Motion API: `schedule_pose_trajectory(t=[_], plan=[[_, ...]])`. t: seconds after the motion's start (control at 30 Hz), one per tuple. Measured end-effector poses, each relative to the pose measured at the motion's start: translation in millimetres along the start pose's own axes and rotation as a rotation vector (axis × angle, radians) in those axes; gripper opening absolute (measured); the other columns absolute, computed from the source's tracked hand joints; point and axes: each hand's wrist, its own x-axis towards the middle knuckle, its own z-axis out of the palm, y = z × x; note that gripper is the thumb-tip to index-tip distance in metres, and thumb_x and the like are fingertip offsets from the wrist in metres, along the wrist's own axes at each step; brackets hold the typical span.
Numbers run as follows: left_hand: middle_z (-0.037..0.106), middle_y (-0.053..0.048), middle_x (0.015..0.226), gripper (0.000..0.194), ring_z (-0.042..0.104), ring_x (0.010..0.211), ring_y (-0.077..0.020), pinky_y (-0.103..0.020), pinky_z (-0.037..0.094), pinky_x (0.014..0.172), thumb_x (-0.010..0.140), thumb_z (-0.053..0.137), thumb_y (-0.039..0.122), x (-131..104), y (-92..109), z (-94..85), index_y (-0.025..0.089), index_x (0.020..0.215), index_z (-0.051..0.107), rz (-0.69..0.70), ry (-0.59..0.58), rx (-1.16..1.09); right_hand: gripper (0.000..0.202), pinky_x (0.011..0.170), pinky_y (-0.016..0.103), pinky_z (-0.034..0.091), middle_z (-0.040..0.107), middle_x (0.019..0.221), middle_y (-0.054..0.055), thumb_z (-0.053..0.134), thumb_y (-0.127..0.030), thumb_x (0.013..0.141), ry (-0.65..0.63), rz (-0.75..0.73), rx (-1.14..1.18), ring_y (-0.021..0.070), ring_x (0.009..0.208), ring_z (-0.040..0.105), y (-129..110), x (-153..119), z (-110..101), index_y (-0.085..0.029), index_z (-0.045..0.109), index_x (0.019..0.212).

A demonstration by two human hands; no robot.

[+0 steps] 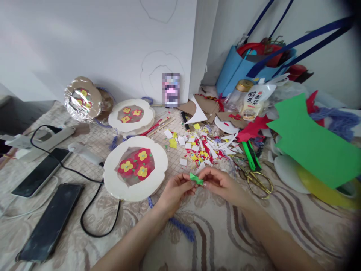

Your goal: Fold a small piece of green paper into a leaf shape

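Observation:
A small folded piece of green paper (196, 179) is pinched between my two hands, above the patterned tablecloth. My left hand (180, 188) grips its left side with thumb and fingers, and my right hand (217, 182) has its right side. Just left of my hands lies a white scalloped paper fan (109, 180) with red and yellow flowers on a sheer centre. Beyond my fingertips spread white, yellow and red paper scraps (203, 145). Gold-handled scissors (258, 180) lie to the right of my right hand.
A second fan (113, 116) and a plastic-wrapped cardboard one (81, 98) stand behind. A glue gun (84, 153), black cable (84, 210) and two phones (52, 222) are at left. At right are green paper (316, 143), a green cutter (249, 156) and a blue bag (229, 71).

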Motion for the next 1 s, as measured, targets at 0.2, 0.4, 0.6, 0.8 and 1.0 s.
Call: schedule_pose_trajectory(t=[0.2,0.4,0.6,0.8,1.0], plan=[[0.065,-0.001,0.064,0.027,0.057,0.059,-0.0093,-0.021,0.041,0.059,0.062,0.078,0.023,1,-2,-1.6,0.013,0.077,0.058,-0.002,-0.014,-0.009,0.008,0.071,0.026,0.043,0.057,0.082,0.001,0.055,-0.027,0.086,0.072,0.018,-0.025,0.0145,0.078,0.055,5,2,5,-0.019,0.056,0.087],[0.064,-0.001,0.064,0.026,0.056,0.059,-0.009,-0.021,0.041,0.06,0.066,0.075,0.027,2,-4,-2.3,0.012,0.077,0.058,0.011,-0.021,0.051,0.01,0.068,0.026,0.043,0.056,0.08,0.002,0.054,-0.028,0.087,0.124,0.031,-0.04,0.014,0.074,0.054,7,2,10,-0.019,0.055,0.086],[0.061,0.001,0.06,0.022,0.054,0.058,-0.0096,-0.022,0.041,0.059,0.067,0.073,0.026,3,-6,-1.7,0.013,0.074,0.057,0.156,0.002,0.216,0.007,0.067,0.024,0.043,0.052,0.082,-0.001,0.053,-0.022,0.087,0.192,0.011,-0.011,0.0124,0.075,0.052,13,3,15,-0.021,0.051,0.093],[0.06,0.002,0.063,0.021,0.053,0.059,-0.0084,-0.021,0.04,0.06,0.068,0.072,0.027,4,-8,-2.4,0.014,0.075,0.057,0.223,0.022,0.313,0.008,0.066,0.023,0.042,0.052,0.081,-0.001,0.052,-0.021,0.087,0.202,0.028,-0.025,0.0123,0.075,0.052,12,3,16,-0.021,0.051,0.095],[0.059,0.002,0.062,0.021,0.052,0.058,-0.0082,-0.021,0.039,0.058,0.066,0.073,0.026,3,-7,-1.3,0.014,0.073,0.057,0.21,0.044,0.305,0.011,0.067,0.024,0.043,0.053,0.084,0.0,0.051,-0.02,0.086,0.224,0.015,-0.03,0.0131,0.076,0.053,14,2,20,-0.021,0.05,0.097]])
